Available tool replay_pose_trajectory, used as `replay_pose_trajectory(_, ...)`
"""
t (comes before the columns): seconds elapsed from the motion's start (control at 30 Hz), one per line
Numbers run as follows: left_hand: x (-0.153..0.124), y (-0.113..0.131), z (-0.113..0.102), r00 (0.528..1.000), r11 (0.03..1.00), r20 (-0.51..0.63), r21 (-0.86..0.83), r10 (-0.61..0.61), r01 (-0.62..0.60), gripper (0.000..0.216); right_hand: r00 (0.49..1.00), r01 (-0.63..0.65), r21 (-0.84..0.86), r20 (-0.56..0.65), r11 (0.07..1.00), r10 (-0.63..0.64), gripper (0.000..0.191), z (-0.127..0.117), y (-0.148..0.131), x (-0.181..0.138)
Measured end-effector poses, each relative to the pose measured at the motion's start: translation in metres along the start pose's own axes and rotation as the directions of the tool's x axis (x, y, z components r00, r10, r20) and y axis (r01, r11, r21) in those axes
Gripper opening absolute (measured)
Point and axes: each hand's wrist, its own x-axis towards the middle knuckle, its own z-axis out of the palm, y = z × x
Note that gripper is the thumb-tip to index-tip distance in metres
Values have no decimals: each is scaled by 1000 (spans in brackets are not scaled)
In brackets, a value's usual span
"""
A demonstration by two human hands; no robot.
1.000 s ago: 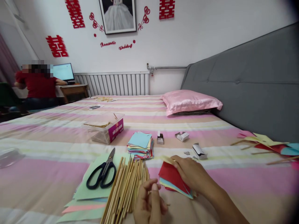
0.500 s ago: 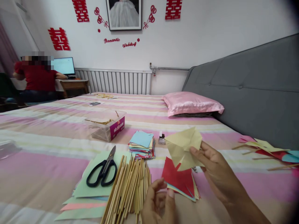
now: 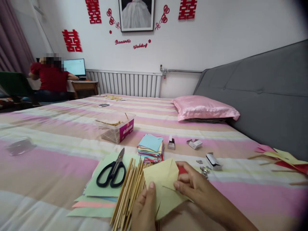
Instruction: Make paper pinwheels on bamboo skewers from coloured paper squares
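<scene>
A yellow square of paper (image 3: 163, 181) with slits cut in from its corners is held up between both hands. My left hand (image 3: 145, 207) pinches its left edge, thumb on top. On the right edge, my right hand (image 3: 192, 183) grips it between thumb and fingers. Behind the sheet a bit of red paper (image 3: 183, 170) shows; the rest of that pile is hidden. Wooden sticks (image 3: 128, 192) lie in a bundle just left of my left hand. Black-handled scissors (image 3: 112, 173) rest on green paper sheets (image 3: 96, 189). Beyond the hands stands a stack of coloured paper squares (image 3: 150, 146).
A clear plastic box (image 3: 116, 130) holds more sticks. Small open boxes (image 3: 214, 161) and metal bits (image 3: 204, 171) lie right of centre. Paper pinwheels on sticks (image 3: 284, 158) are at the far right. A pink pillow (image 3: 204, 108) lies by the headboard. A person (image 3: 51, 78) sits at a desk.
The yellow paper has come down and left in my right hand, and my left hand now grips it too. The view has turned slightly left, and the paper covers most of the red sheet.
</scene>
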Motion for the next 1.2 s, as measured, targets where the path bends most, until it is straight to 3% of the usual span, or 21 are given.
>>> replay_pose_trajectory(0.1,1,1,0,1000,1000,-13,0,-14,14,23,998,14,-70,-59,997,-18,57,-6,-12,-5)
replay_pose_trajectory(0.3,-3,6,2,998,997,-41,53,-45,47,20,995,56,-190,87,980,-40,30,-14,-15,-11)
replay_pose_trajectory(0.43,-4,8,1,999,998,-25,57,-38,40,23,997,36,-236,73,971,-19,39,-15,-10,-10)
replay_pose_trajectory(0.63,-1,5,-2,1000,988,-14,155,16,-13,28,997,-35,-267,53,963,51,26,-11,-20,-11)
replay_pose_trajectory(0.87,0,1,-5,993,986,108,159,42,-59,30,992,-49,-107,112,993,61,32,-10,-26,-13)
replay_pose_trajectory(1.0,-1,1,-4,993,979,101,188,56,-75,30,997,-78,-223,5,972,82,37,-8,-24,-10)
replay_pose_trajectory(1.1,-2,1,-3,993,989,117,142,27,-44,30,997,-75,-321,-26,944,70,25,-8,-21,-9)
replay_pose_trajectory(1.2,-2,2,-2,994,991,100,128,38,-51,28,999,-41,-306,11,951,46,12,-10,-18,-8)
